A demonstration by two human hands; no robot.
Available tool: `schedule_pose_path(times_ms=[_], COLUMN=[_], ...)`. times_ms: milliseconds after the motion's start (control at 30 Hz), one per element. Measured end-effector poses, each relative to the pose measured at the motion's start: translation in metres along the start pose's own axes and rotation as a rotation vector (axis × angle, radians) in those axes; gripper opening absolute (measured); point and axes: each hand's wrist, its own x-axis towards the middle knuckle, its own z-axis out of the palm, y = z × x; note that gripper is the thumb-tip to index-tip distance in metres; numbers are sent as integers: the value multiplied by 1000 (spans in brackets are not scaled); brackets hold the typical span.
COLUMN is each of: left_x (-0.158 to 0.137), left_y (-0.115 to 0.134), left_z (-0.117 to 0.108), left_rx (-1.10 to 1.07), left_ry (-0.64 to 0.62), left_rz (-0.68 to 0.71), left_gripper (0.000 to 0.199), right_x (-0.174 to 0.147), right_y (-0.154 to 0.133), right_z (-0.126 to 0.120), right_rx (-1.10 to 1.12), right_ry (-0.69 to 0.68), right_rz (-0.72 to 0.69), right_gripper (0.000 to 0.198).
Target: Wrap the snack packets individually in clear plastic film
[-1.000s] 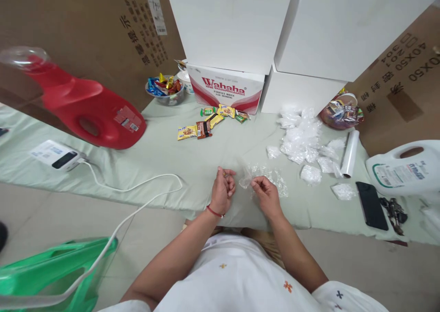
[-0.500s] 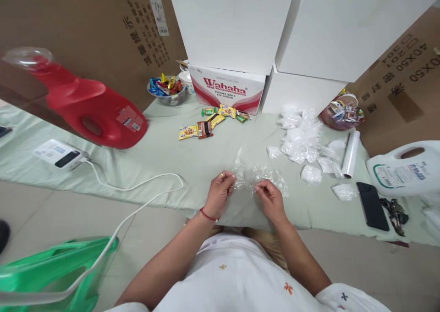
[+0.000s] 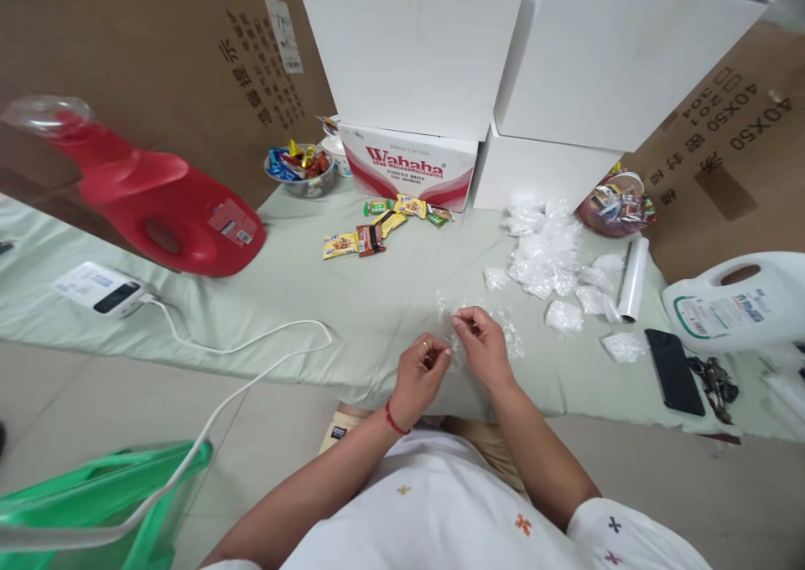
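Both hands are at the front middle of the cloth-covered table (image 3: 377, 302). My left hand (image 3: 423, 375), with a ring and a red wrist cord, is closed in a pinch on the near edge of a thin, clear, crinkled plastic bag (image 3: 512, 335). My right hand (image 3: 484, 342) pinches the same plastic a little higher and to the right. The see-through material spreads behind and right of the fingers, so its outline is hard to make out. To the right lies a heap of folded clear plastic bundles (image 3: 544, 247), with several single bundles around it.
Snack packets (image 3: 371, 239) lie ahead, before a Wahaha carton (image 3: 408, 163) and white boxes (image 3: 408, 42). A red jug (image 3: 182, 209) and a charger (image 3: 104, 289) with white cable are left. Right are a film roll (image 3: 634, 281), phone (image 3: 675, 370), keys (image 3: 714, 386) and white jug (image 3: 742, 302).
My left hand has moved right and slightly nearer to me. My right hand has shifted a little up and left, so the two hands are now almost together at the plastic.
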Motion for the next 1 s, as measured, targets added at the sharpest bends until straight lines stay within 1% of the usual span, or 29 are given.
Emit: schedule_pose_path(times_ms=[67, 100, 167, 233, 267, 300, 333, 367, 433, 500, 533, 600, 667, 700, 767, 833, 867, 900, 933, 1000], left_x=[0, 2, 11, 24, 31, 39, 47, 54, 67, 73, 72, 61, 37, 21, -10, -36, -43, -47, -46, -33], left_y=[-4, -5, -6, -7, -7, -7, -8, -8, -6, -2, -1, 1, -4, -10, -24, -38, -41, -42, -39, -25], left_z=[-3, -5, -8, -10, -11, -12, -13, -14, -18, -23, -26, -33, -41, -46, -57, -71, -79, -87, -93, -98], left_rx=[-61, -82, -74, -37, -30, -39, -61, -89, -162, -252, -292, -319, -251, -179, -70, 16, 44, 76, 115, 240], left_ry=[56, 102, 172, 135, 99, 77, 87, 129, 284, 421, 466, 502, 460, 409, 285, 234, 247, 290, 352, 473], left_rz=[-95, -132, -163, -157, -149, -142, -134, -124, -88, -41, -18, 15, -4, -50, -169, -246, -248, -227, -182, -42], left_gripper=[27, 33, 43, 40, 36, 34, 36, 38, 38, 36, 34, 32, 29, 29, 31, 35, 37, 39, 40, 39], right_x=[-4, -7, -13, -16, -17, -15, -13, -10, -3, 1, 0, -9, -27, -39, -63, -83, -88, -90, -87, -71], right_y=[3, 4, 5, 7, 9, 12, 15, 18, 25, 29, 31, 36, 42, 47, 55, 61, 61, 61, 59, 54], right_z=[2, 2, 3, 5, 5, 4, 4, 2, -4, -13, -19, -31, -44, -51, -66, -82, -90, -98, -104, -108], right_rx=[-14, -32, -67, -72, -56, -25, 20, 74, 186, 270, 296, 305, 256, 209, 93, -9, -42, -64, -80, -108], right_ry=[17, 9, -31, -46, -20, 29, 99, 180, 333, 451, 491, 519, 463, 398, 214, 55, 22, 33, 77, 190], right_rz=[-40, -69, -120, -131, -115, -86, -48, -12, 32, 27, 14, -9, 3, 38, 154, 265, 295, 302, 293, 248], right_gripper=[21, 20, 20, 21, 21, 22, 23, 24, 28, 29, 29, 28, 26, 27, 29, 33, 38, 43, 48, 59])
